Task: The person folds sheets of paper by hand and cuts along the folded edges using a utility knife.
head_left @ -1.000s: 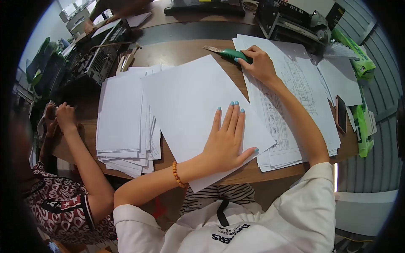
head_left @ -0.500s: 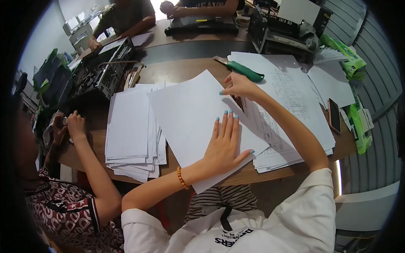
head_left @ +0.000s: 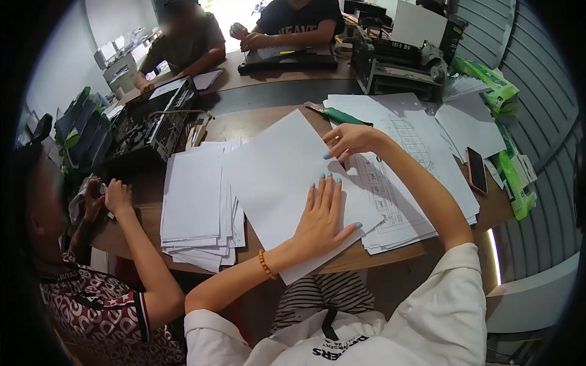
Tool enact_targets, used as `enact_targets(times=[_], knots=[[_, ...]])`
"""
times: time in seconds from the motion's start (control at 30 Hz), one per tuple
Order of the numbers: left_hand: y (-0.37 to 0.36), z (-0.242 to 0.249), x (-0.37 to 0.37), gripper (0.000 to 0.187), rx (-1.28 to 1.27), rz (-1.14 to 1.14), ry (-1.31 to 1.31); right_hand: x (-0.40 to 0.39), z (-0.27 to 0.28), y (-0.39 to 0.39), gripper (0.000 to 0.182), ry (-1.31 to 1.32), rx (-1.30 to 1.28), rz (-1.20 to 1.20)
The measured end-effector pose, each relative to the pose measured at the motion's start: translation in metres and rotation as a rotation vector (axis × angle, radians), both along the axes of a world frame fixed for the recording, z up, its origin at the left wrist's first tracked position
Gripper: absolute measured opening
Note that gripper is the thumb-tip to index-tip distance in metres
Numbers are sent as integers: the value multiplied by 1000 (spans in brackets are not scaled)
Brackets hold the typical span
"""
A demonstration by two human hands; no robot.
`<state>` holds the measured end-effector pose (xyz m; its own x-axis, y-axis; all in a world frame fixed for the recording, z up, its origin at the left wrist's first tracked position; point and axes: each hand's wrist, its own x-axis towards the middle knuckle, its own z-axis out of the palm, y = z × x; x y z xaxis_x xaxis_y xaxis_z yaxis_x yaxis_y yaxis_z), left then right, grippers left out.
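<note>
A large white sheet of paper (head_left: pixel 274 165) lies tilted on the table, its lower corner past the front edge. My left hand (head_left: pixel 320 213) rests flat on the sheet, palm down, fingers stretched out. At the sheet's upper right edge is my right hand (head_left: pixel 351 141), its fingers bent but apart; no firm grip shows. Under and beside that hand lie sheets with printed line drawings (head_left: pixel 406 158). A green-handled cutter or saw (head_left: pixel 345 117) lies just beyond my right hand. To the left, a stack of white paper (head_left: pixel 192 195) partly sits under the sheet's left edge.
An opened metal computer case (head_left: pixel 152 119) stands at the left, beside a co-worker's hands (head_left: pixel 116 198). A phone (head_left: pixel 476 171) lies near the right edge. An opened machine (head_left: pixel 400 58) stands at the back right. Two people sit across the table, one at a black device (head_left: pixel 287 59).
My right hand has gone from a pinch at the sheet's edge to looser, parted fingers. The left hand stays flat on the sheet. The camera view has tilted up slightly.
</note>
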<state>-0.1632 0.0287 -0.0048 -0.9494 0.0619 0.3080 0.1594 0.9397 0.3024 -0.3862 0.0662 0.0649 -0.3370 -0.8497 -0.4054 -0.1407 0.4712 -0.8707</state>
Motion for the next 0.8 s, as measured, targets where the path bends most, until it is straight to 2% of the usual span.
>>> enact_targets(times=[0.17,0.23,0.27,0.3,0.37,0.43,0.5,0.53,0.57,0.6,0.63,0.7,0.73,0.8], knots=[[-8,17,-3,79,21,-13,68,-3,3,31,44,-71,-108,-81],[-31,34,-6,78,78,96,223,-12,4,50,38,-107,-249,-158],[-47,38,-9,77,153,169,397,-16,3,61,38,-104,-245,-161],[-60,53,-4,75,189,256,456,-17,7,72,37,-84,-303,-260],[-86,61,-7,71,590,290,624,-14,17,94,31,-80,-414,-408],[-115,66,-4,64,1125,236,618,-20,16,107,28,-140,-493,-473],[-127,63,-3,74,1606,64,499,-21,18,115,23,-308,-640,-533],[-124,65,1,85,1839,-133,410,-17,18,115,23,-307,-637,-530],[-121,59,2,85,1840,-128,412,-10,16,113,28,-320,-672,-678],[-118,49,-1,94,2017,-556,327,-4,14,109,34,-333,-704,-826],[-112,42,-7,103,2141,-1005,224,-2,10,104,36,-371,-743,-836],[-94,34,-17,111,1781,-904,161,13,6,94,35,-352,-764,-864],[-74,47,-7,111,1609,-469,179,22,4,91,34,-328,-785,-895],[-62,45,-13,105,1588,-494,182,38,-1,86,32,-310,-794,-859]])
